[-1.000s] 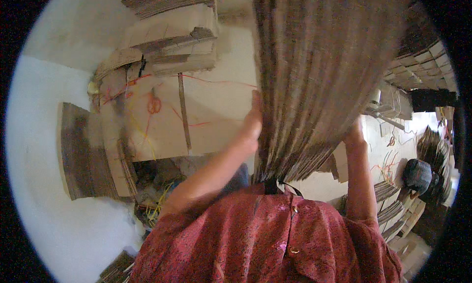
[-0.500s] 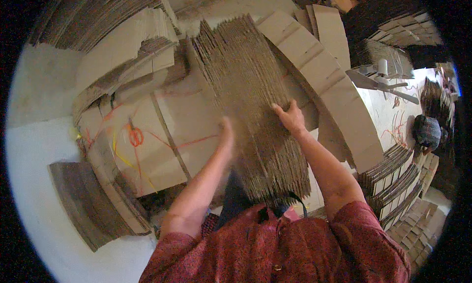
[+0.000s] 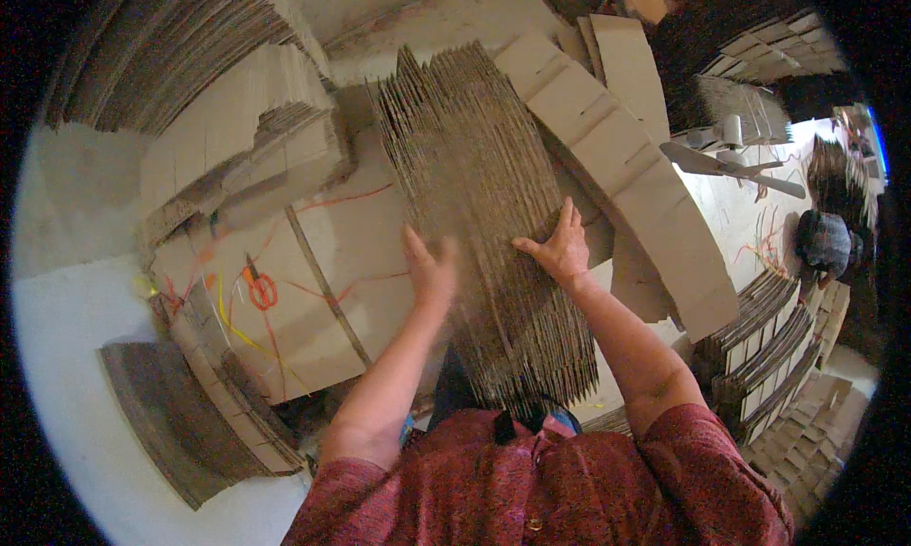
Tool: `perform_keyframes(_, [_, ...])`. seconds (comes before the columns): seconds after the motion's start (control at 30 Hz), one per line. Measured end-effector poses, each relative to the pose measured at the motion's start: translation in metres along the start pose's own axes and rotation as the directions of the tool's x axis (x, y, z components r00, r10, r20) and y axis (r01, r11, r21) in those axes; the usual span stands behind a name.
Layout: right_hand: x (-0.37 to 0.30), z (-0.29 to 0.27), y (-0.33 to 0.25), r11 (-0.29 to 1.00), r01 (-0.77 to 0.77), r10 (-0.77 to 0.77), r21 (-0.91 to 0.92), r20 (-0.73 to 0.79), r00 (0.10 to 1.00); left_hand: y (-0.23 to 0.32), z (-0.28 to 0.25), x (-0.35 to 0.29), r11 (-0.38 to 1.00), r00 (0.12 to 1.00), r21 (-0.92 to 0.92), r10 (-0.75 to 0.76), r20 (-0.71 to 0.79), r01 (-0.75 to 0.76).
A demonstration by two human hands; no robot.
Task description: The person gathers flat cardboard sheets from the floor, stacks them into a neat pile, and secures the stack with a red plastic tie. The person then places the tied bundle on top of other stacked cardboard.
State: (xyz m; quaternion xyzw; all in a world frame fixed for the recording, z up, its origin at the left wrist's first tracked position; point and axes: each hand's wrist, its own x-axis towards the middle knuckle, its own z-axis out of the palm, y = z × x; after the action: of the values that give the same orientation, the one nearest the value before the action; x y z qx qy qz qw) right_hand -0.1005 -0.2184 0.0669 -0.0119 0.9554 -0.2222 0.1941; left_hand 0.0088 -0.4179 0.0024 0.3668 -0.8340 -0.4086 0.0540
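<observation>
A long stack of corrugated cardboard sheets (image 3: 474, 157), packed on edge with ragged ends, runs from near my body toward the far side of the work surface. Against its left side is my left hand (image 3: 432, 273), partly smeared by motion, with thumb and fingers apart. My right hand (image 3: 563, 248) rests at the stack's right edge, thumb stretched over the sheets and fingers spread upward. Neither hand is closed round the cardboard. Left of the stack, orange-handled scissors (image 3: 263, 290) lie on a flat cardboard surface (image 3: 318, 333) among red and yellow strings.
A bent, slotted cardboard piece (image 3: 626, 176) lies close on the right. More cardboard piles (image 3: 242, 138) stand at the far left, with another stack (image 3: 180, 418) at lower left. A fan (image 3: 735, 162) and bundled cardboard (image 3: 759, 356) are right; a person (image 3: 824, 242) bends beyond.
My left hand has shifted slightly left and its fingers have spread. My right hand's thumb and fingers have opened wider along the stack's edge. The view has tilted a little.
</observation>
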Motion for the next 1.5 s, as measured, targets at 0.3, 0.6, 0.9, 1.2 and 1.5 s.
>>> perform_keyframes(0.3, [-0.024, -0.002, -0.039, 0.964, 0.068, -0.062, -0.258, 0.032, 0.998, 0.069, -0.012, -0.013, 0.738, 0.901, 0.517, 0.343, 0.265, -0.433])
perform_keyframes(0.6, [-0.019, -0.002, -0.035, 0.956, 0.057, -0.035, -0.286, 0.081, 0.996, 0.066, -0.024, -0.008, 0.685, 0.903, 0.59, 0.292, 0.315, -0.428])
perform_keyframes(0.9, [-0.015, -0.004, -0.024, 0.954, 0.064, -0.048, -0.294, 0.061, 0.997, 0.071, -0.052, 0.005, 0.481, 0.803, 0.645, 0.404, 0.438, -0.594])
perform_keyframes(1.2, [-0.015, -0.003, -0.017, 0.956, 0.075, -0.064, -0.282, 0.046, 0.997, 0.133, -0.007, 0.063, 0.911, 0.647, 0.386, -0.384, 0.659, 0.147])
perform_keyframes(1.5, [-0.014, -0.007, -0.023, 0.959, 0.077, -0.057, -0.274, 0.081, 0.995, 0.054, 0.013, 0.061, 0.977, 0.844, 0.143, -0.208, 0.494, 0.157])
